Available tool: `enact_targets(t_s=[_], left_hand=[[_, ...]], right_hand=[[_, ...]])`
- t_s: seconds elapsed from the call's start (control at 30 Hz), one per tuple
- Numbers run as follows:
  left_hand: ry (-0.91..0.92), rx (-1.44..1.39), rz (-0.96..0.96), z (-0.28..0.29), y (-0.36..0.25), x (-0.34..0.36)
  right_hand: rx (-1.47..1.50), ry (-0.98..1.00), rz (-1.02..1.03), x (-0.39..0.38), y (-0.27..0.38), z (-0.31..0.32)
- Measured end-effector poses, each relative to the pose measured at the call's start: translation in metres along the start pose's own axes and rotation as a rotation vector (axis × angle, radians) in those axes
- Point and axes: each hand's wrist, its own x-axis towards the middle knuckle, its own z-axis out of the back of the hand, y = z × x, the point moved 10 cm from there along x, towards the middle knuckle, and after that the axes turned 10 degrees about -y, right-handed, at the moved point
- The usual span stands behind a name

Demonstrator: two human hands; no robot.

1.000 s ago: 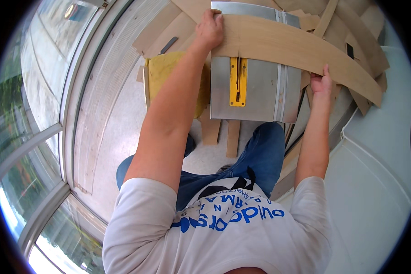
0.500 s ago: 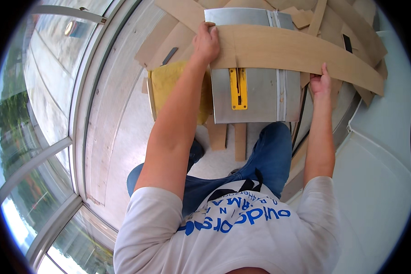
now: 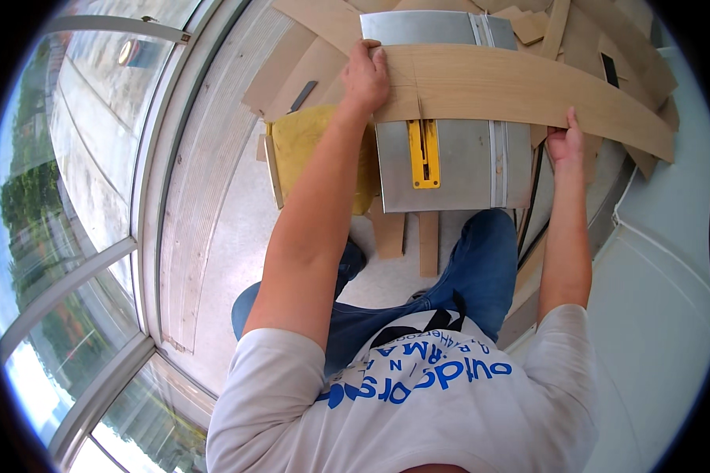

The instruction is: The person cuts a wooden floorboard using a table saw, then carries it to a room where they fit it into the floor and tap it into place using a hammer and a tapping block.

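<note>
Facing a silver metal tabletop [image 3: 461,173]. Spanning it crosswise with a long wood-toned board [image 3: 521,85], overhanging well to the right. Showing a yellow block [image 3: 312,150] just left of the tabletop. Clasping the board's left end in the left hand [image 3: 367,79]. Pinching the near edge, right of the tabletop, in the right hand [image 3: 566,146], laying the thumb over the edge and hiding the fingers beneath. Exposing, just nearside of the board, a slotted yellow plate [image 3: 416,162].
</note>
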Motion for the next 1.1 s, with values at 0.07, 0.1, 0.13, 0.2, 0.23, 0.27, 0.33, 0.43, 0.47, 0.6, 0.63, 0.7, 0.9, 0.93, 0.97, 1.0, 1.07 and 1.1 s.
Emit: enact_targets(t_s=[0.07,0.1,0.13,0.2,0.23,0.27,0.33,0.43,0.47,0.6,0.63,0.7,0.9,0.93,0.97,1.0,1.07,1.1], left_hand=[[-0.011,-0.016,-0.001,0.003,0.002,0.004],[-0.012,-0.024,0.002,0.006,0.005,0.004],[-0.003,-0.037,0.001,0.001,0.003,0.006],[0.008,0.020,-0.034,-0.010,-0.004,0.010],[0.023,0.028,-0.057,-0.022,-0.010,0.013],[0.004,-0.004,-0.124,-0.024,-0.006,0.023],[-0.017,-0.113,-0.181,-0.024,0.006,0.044],[-0.051,-0.148,-0.215,-0.009,0.022,0.079],[0.006,-0.160,-0.166,-0.024,0.013,0.077],[0.076,-0.262,-0.021,-0.036,0.018,0.086],[0.092,-0.311,-0.025,-0.035,0.017,0.085],[0.062,-0.271,-0.064,-0.026,0.014,0.096],[-0.014,-0.250,-0.068,-0.020,-0.001,0.091],[-0.037,-0.259,-0.048,-0.012,0.008,0.090],[-0.053,-0.270,-0.028,-0.005,0.013,0.088],[-0.067,-0.282,-0.010,0.003,0.019,0.084],[-0.096,-0.268,0.060,0.016,0.034,0.076],[-0.107,-0.261,0.093,0.022,0.041,0.071]], right_hand=[[0.001,-0.002,0.004,-0.003,-0.002,-0.008],[0.008,-0.003,0.003,-0.006,-0.005,-0.010],[0.018,-0.013,0.011,-0.006,-0.002,-0.008],[0.027,0.000,-0.066,0.000,-0.004,0.004],[0.028,-0.002,-0.082,0.007,0.003,0.015],[0.042,-0.023,-0.067,0.006,0.002,0.010],[0.010,-0.044,-0.034,0.010,-0.004,-0.013],[0.038,-0.027,-0.047,-0.003,-0.011,-0.074],[0.084,-0.020,-0.028,0.003,-0.003,-0.071],[0.111,-0.024,-0.011,0.013,0.002,-0.082],[0.104,-0.046,-0.029,0.020,-0.002,-0.081],[0.096,-0.010,-0.058,0.037,-0.014,-0.085],[0.015,0.018,-0.072,0.051,-0.008,-0.079],[-0.006,0.020,-0.068,0.049,-0.016,-0.088],[-0.026,0.016,-0.061,0.048,-0.018,-0.096],[-0.044,0.010,-0.052,0.047,-0.021,-0.104],[-0.053,0.085,-0.072,0.045,-0.030,-0.124],[-0.054,0.118,-0.081,0.043,-0.036,-0.132]])
